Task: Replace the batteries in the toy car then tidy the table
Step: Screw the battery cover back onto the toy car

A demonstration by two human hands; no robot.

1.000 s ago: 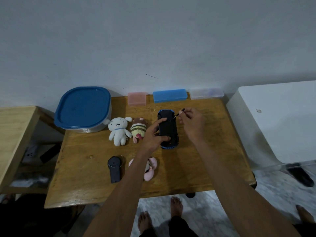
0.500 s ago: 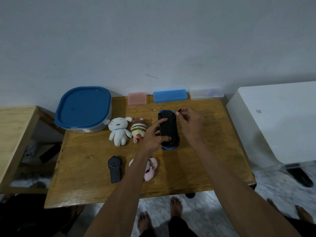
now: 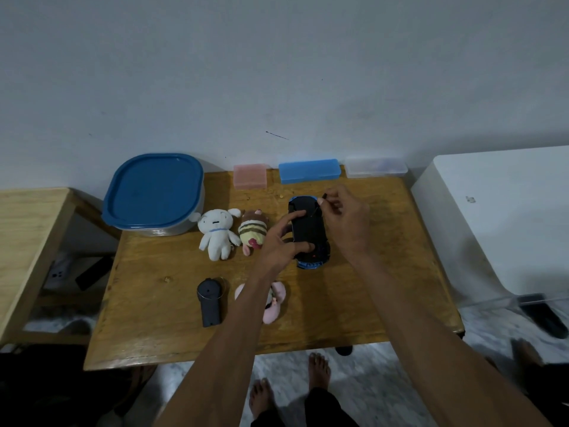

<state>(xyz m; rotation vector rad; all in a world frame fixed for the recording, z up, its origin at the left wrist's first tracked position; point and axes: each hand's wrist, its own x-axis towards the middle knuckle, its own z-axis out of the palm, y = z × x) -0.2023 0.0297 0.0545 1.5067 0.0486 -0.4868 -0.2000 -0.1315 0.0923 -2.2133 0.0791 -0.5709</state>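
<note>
Left grip (image 3: 281,241): the left hand is holding the toy car (image 3: 309,232) steady, thumb lying across the near end of the black underside, forefinger reaching over the middle of it, both curled round the body. Right grip (image 3: 345,217): the right hand is pinching a thin screwdriver (image 3: 320,206) between thumb and fingertips, the dark handle end poking up above the fingers, the shaft slanting down onto the car's underside near its far end. The tip is too small to place exactly.

The toy car is lying upside down on the wooden surface (image 3: 385,272), right of centre, blue trim showing at both ends, sitting directly between the two hands and touched by both.

Left of the car, just beside the left hand, a striped plush toy (image 3: 252,232) and a white plush dog (image 3: 217,232) are lying side by side. Nearer the front edge, a black remote control (image 3: 209,300) is lying flat, and a pink plush toy (image 3: 275,300) is showing partly from under the left forearm.

Along the far edge by the wall: a large container with a blue lid (image 3: 154,192) at the left corner, then a pink box (image 3: 249,176), a blue case (image 3: 309,171) and a clear case (image 3: 374,167), all in a row, well apart from the hands.
</note>
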